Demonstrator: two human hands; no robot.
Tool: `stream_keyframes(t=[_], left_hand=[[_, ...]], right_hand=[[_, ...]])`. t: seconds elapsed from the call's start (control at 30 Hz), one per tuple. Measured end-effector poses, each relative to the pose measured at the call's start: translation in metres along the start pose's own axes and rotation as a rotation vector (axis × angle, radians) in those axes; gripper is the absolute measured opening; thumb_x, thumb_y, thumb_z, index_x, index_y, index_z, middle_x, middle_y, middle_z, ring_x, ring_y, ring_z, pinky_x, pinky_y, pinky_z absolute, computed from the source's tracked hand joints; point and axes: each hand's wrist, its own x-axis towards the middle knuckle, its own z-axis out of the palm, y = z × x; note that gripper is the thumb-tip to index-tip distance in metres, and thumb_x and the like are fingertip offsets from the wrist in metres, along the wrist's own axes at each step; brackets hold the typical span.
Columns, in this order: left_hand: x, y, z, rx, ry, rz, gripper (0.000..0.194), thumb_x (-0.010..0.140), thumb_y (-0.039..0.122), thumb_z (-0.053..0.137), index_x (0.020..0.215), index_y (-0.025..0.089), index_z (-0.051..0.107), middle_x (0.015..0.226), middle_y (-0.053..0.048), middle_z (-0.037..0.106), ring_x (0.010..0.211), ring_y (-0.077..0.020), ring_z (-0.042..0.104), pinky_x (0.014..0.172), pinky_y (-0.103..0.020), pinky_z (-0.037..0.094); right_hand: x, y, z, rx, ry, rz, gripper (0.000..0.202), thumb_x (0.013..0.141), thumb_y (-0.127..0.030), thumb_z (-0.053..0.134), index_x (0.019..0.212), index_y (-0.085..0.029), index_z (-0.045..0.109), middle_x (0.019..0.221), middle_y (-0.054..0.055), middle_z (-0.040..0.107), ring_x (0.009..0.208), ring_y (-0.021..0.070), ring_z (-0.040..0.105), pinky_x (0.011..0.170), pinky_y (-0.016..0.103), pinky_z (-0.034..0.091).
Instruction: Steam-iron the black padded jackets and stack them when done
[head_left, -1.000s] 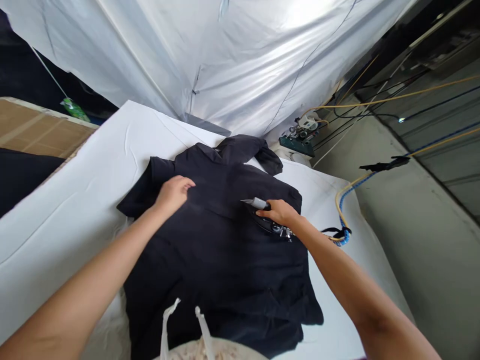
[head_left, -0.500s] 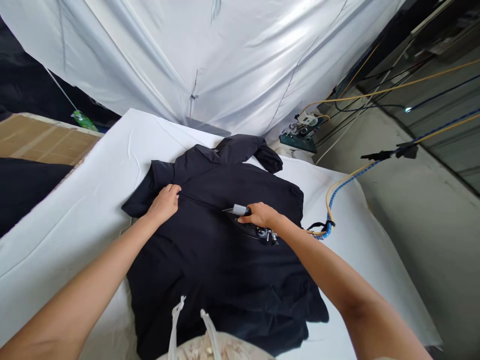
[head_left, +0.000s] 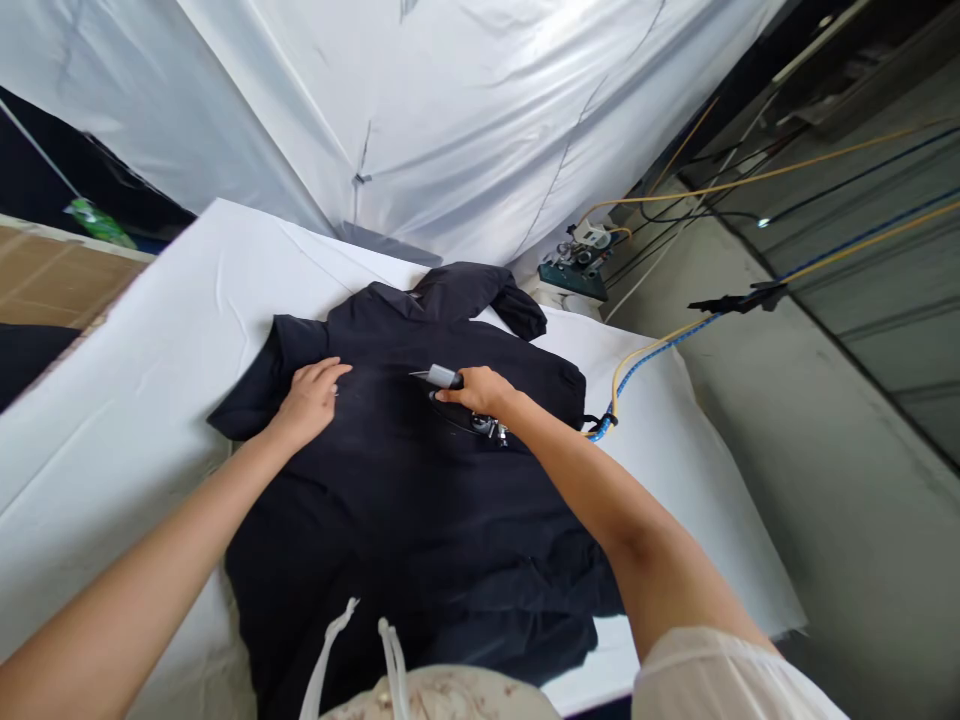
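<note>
A dark jacket (head_left: 390,500) lies spread over the white-covered table (head_left: 645,390), its collar or hood part at the far side. My right hand (head_left: 484,390) grips the handle of a steam iron (head_left: 448,378), whose dark body rests on the upper part of the jacket. Part of the iron is hidden by my fingers. My left hand (head_left: 309,400) lies on the cloth near the left sleeve (head_left: 262,375), fingers stretched out and pressing lightly, with nothing held.
Blue and yellow hoses (head_left: 637,368) run from the iron up to the right. Behind the table hangs a silvery white sheet (head_left: 450,120). A small machine on a green base (head_left: 574,280) stands at the back right. Cardboard (head_left: 60,280) is at the left.
My right hand has moved the iron up the jacket, away from me and slightly left. The fingers of my left hand have straightened out. The whole view has shifted a little.
</note>
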Motion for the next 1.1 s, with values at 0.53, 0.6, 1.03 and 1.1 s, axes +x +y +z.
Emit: stream_keyframes(t=[0.53, 0.6, 1.03, 1.1], left_hand=[[-0.039, 0.180, 0.071, 0.093, -0.403, 0.295, 0.044, 0.075, 0.032, 0.056, 0.119, 0.026, 0.052, 0.124, -0.008, 0.051, 0.122, -0.0264, 0.035, 0.106, -0.057, 0.003], [-0.055, 0.215, 0.089, 0.026, -0.489, 0.406, 0.053, 0.071, 0.042, 0.060, 0.121, 0.028, 0.050, 0.125, -0.006, 0.051, 0.124, -0.0258, 0.034, 0.108, -0.054, 0.000], [-0.118, 0.255, 0.119, 0.145, -0.698, 0.362, 0.094, 0.053, 0.056, 0.070, 0.134, 0.046, 0.022, 0.149, 0.002, 0.008, 0.131, -0.0407, -0.015, 0.085, -0.074, -0.016], [-0.121, 0.255, 0.119, 0.133, -0.694, 0.348, 0.093, 0.054, 0.055, 0.070, 0.134, 0.048, 0.021, 0.150, 0.002, 0.007, 0.131, -0.0402, -0.014, 0.085, -0.074, -0.014]], right_hand=[[-0.115, 0.211, 0.047, 0.029, -0.024, 0.301, 0.055, 0.070, -0.064, 0.050, 0.099, -0.018, 0.063, 0.092, 0.008, 0.065, 0.080, 0.0217, 0.059, 0.060, 0.025, 0.038], [-0.123, 0.229, 0.044, 0.056, 0.006, 0.284, 0.054, 0.071, -0.063, 0.049, 0.097, -0.018, 0.063, 0.087, 0.008, 0.065, 0.077, 0.0201, 0.059, 0.058, 0.024, 0.037], [-0.106, 0.206, 0.041, 0.016, 0.008, -0.039, 0.060, 0.066, -0.070, 0.049, 0.092, -0.018, 0.065, 0.084, 0.007, 0.066, 0.074, 0.0200, 0.059, 0.057, 0.023, 0.037], [-0.098, 0.196, 0.043, -0.022, -0.012, -0.106, 0.059, 0.066, -0.068, 0.051, 0.093, -0.018, 0.066, 0.086, 0.008, 0.066, 0.074, 0.0205, 0.060, 0.057, 0.023, 0.038]])
